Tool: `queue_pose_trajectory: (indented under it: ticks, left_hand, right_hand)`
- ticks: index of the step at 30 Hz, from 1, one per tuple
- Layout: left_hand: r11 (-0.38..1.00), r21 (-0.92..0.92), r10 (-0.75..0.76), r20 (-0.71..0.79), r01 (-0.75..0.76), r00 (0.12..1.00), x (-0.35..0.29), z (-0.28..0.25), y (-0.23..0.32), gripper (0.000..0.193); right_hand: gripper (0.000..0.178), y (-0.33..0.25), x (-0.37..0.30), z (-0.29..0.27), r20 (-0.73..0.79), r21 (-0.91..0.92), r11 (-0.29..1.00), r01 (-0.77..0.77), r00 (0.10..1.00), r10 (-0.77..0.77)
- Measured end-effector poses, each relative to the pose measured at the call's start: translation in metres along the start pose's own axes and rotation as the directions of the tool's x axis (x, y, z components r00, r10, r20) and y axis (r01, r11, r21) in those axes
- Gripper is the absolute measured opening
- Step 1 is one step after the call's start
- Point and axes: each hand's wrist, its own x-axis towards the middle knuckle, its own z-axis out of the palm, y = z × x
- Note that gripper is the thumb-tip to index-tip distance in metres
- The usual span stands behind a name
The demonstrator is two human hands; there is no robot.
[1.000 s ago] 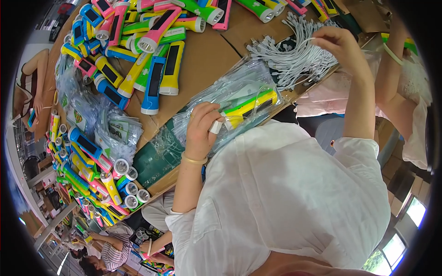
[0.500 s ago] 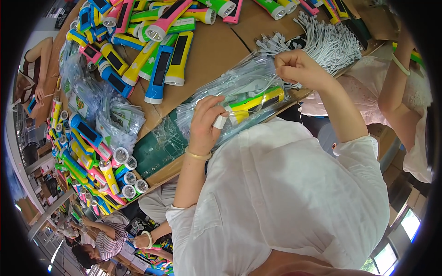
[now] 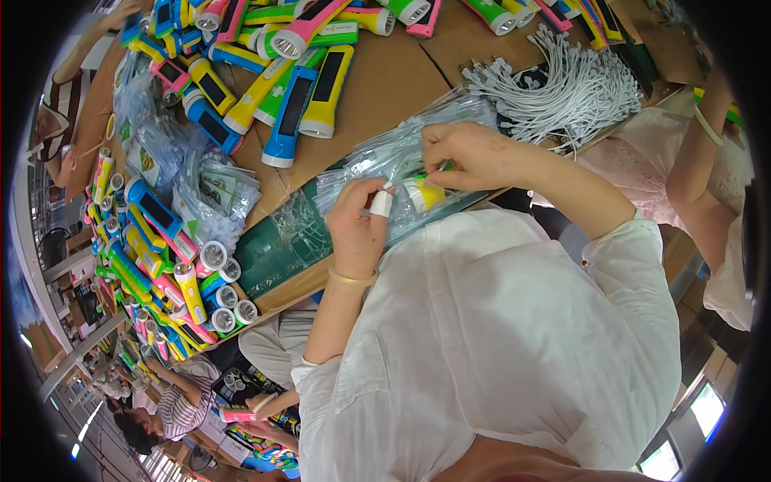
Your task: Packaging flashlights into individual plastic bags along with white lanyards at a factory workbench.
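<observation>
A yellow and green flashlight (image 3: 427, 194) lies inside a clear plastic bag on the near edge of the table. My left hand (image 3: 357, 229) is at the bag's left end, its thumb and fingers pinched on the plastic, with white tape round one digit. My right hand (image 3: 478, 157) reaches over the flashlight from the right, hiding most of it. Its fingers are curled in and face my left hand; whatever they hold is hidden. Under both hands spreads a stack of clear plastic bags (image 3: 401, 145).
Many colourful flashlights (image 3: 285, 120) lie at the back, more (image 3: 189, 293) at the left. A heap of white cables (image 3: 562, 88) is at the right. Filled clear packets (image 3: 213, 193) sit left of the bags. Co-workers (image 3: 173, 406) sit around the table.
My right hand has moved left and down, from the bag's far right end to over the flashlight. My left hand's fingers have drawn together at the bag's left end.
</observation>
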Motion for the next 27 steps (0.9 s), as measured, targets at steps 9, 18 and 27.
queue_pose_trajectory:
  ticks: [9,18,27]
  left_hand:
    - [0.998,-0.058,0.036,-0.02,-0.038,0.999,-0.005,-0.003,0.009,0.018]
    - [0.946,-0.302,-0.181,-0.182,0.121,0.966,-0.023,-0.012,-0.018,0.009]
    - [0.97,-0.24,0.029,0.244,0.032,0.969,0.021,-0.015,0.012,0.029]
  right_hand:
    - [0.023,-0.015,0.027,0.012,0.107,0.379,0.923,-0.067,0.994,0.028]
    - [0.02,0.025,-0.02,-0.008,-0.13,-0.034,0.999,-0.019,0.991,0.015]
    - [0.016,0.028,-0.034,-0.015,-0.065,-0.102,0.995,0.014,0.998,-0.02]
